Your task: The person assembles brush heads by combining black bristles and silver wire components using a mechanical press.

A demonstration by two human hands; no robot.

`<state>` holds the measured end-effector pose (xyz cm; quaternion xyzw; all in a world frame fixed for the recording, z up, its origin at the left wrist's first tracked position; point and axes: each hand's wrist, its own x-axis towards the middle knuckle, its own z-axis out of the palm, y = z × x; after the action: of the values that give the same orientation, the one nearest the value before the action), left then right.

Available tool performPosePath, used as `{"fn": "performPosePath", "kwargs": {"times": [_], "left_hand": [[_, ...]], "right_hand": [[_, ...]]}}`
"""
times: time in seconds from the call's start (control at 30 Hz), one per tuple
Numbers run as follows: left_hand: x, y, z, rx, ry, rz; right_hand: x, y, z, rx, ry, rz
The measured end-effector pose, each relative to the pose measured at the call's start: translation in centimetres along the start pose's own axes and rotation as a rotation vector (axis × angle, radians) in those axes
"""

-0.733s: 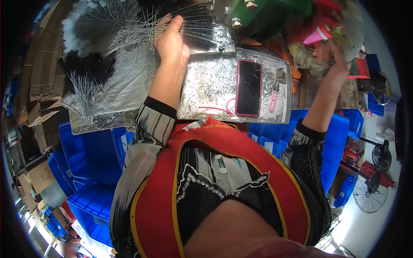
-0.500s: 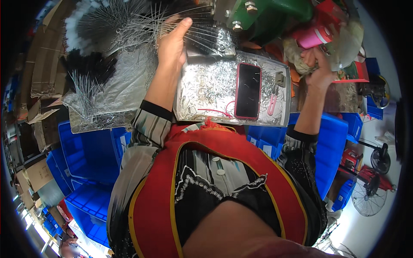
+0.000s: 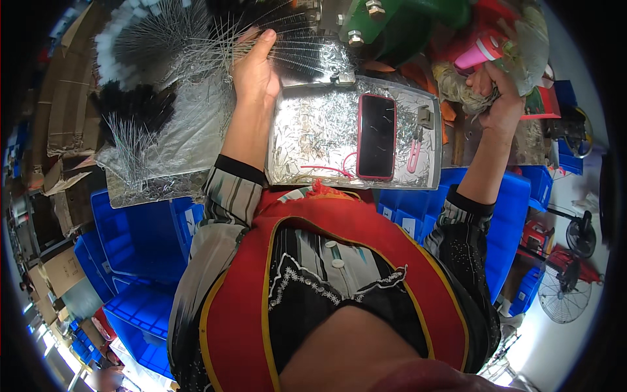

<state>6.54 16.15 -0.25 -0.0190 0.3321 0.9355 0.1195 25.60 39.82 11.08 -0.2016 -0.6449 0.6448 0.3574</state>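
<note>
My left hand (image 3: 255, 72) is closed around a bunch of thin wire brushes (image 3: 297, 55), thumb on top. Their black bristled ends fan out to the right and the bare wire stems to the left. At the far right my right hand (image 3: 501, 98) has its fingers curled into a bundle of pale strands (image 3: 460, 88); what kind of strands they are I cannot make out. Right above these fingers lies a pink, spool-like thing (image 3: 475, 55) with a white band.
A shallow tray (image 3: 313, 130) strewn with wire clippings holds a phone (image 3: 377, 137) and pink-handled snips (image 3: 415, 153). A green machine (image 3: 418, 19) with bolts stands behind. More black brushes (image 3: 134, 108) and white-tipped ones (image 3: 124, 46) lie left. Blue bins (image 3: 140, 235) stand below the table.
My right hand has shifted rightward at the pale strands, its wrist turned out. My left hand keeps its hold on the brushes and has moved slightly left.
</note>
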Motion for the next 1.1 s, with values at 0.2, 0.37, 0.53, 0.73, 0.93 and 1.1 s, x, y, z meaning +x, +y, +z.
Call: {"fn": "performPosePath", "kwargs": {"times": [0.2,0.37,0.53,0.73,0.93,1.1], "left_hand": [[0.1,-0.3,0.2,0.007,0.051,0.067],[0.4,-0.6,-0.1,-0.014,0.065,0.084],[-0.1,-0.3,0.5,-0.015,0.105,0.083],[-0.1,-0.1,1.4,0.123,0.053,0.062],[0.3,-0.8,0.9,0.006,0.068,0.111],[1.0,-1.5,0.4,-0.012,0.044,0.154]], "right_hand": [[0.1,-0.3,0.0,-0.007,-0.013,0.006],[1.7,-1.8,-1.5,0.088,-0.176,0.09],[-0.2,1.4,-0.2,0.074,-0.019,-0.246],[0.0,3.4,-0.4,0.072,-0.046,-0.225],[0.1,-0.4,0.3,-0.004,-0.011,-0.044],[0.1,0.3,-0.2,0.027,-0.009,-0.03]]}}
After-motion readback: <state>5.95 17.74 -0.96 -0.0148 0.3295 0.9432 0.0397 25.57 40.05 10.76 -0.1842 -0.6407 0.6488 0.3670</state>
